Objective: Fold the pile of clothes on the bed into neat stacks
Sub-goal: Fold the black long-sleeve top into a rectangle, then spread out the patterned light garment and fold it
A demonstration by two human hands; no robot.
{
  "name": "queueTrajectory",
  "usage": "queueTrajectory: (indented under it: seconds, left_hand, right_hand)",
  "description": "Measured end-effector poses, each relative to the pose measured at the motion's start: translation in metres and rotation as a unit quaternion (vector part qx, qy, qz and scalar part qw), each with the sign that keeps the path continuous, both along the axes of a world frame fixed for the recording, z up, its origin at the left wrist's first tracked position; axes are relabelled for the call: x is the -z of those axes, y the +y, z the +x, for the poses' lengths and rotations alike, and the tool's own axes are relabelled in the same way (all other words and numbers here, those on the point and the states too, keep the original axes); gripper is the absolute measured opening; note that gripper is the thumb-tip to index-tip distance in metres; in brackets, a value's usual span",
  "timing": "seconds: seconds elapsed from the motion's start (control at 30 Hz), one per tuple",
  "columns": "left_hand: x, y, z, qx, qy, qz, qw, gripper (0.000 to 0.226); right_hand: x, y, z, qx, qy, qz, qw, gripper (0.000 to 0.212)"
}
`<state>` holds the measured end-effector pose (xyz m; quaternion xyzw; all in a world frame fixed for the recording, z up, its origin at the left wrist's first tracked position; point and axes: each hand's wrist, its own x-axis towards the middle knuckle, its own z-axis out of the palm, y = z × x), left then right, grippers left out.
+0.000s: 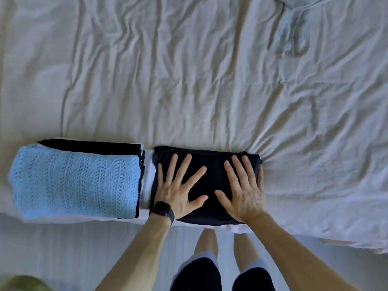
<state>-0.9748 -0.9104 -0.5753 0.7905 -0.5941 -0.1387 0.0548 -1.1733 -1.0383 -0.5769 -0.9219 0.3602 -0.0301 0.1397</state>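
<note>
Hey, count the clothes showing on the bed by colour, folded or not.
Light blue: 2, the knit at the left and the loose garment far right.
Black: 2, the folded piece right of the knit and the layer beneath the knit; deeper layers are hidden.
Total: 4 showing.

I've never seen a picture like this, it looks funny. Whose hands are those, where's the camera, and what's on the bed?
The camera sits on a person's head and looks down, so you see their own arms and legs. The left hand, wearing a watch, and the right hand lie flat, fingers spread, pressing a folded black garment. They grip nothing. Left of it is a stack of folded clothes with a light blue knitted piece on top. Everything lies on a wrinkled white sheet. Far up on the right lies a pale crumpled garment, not folded yet.
</note>
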Motion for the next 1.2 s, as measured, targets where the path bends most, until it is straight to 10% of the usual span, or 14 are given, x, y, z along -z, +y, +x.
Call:
queueTrajectory:
  seconds: [0.57,1.2]
  left_hand:
    - [-0.120,-0.031,0.007,0.014,0.023,0.184,0.983,0.072]
    - [-0.571,0.169,0.122,-0.068,-0.093,-0.214,0.970,0.049]
  right_hand:
    - [-0.141,0.001,0.031,0.001,0.205,0.124,0.971,0.067]
    - [-0.580,0.192,0.032,0.043,-0.194,-0.138,0.970,0.041]
